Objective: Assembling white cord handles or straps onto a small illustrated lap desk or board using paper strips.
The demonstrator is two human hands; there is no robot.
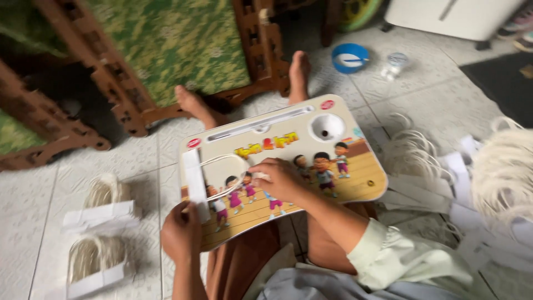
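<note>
The white paper strip [195,183] stands across the left end of the lap tray [355,183], running from near its far edge down to the near edge, with a loop of pale cord [222,161] arching off it toward the middle of the tray. My left grip [180,230] is closed around the strip's lower end at the tray's near-left corner. My right grip [280,179] rests on the middle of the tray with the fingertips pinched shut on the cord's other end. The tray is printed with cartoon children, has a round cup well [326,128] near its far-right corner and a long slot [258,126] along the far edge, and sits on my lap, my bare feet [300,72] stretched out past it on the tiled floor [139,161]. To my left on the floor lie two bundles of finished cord handles [100,233] banded in white paper; to my right is a larger heap of the same [488,178]. Past the tray's far edge is a carved wooden sofa [166,50] with green cushions, and a blue bowl [350,57] stands near a small clear cup [395,62].
</note>
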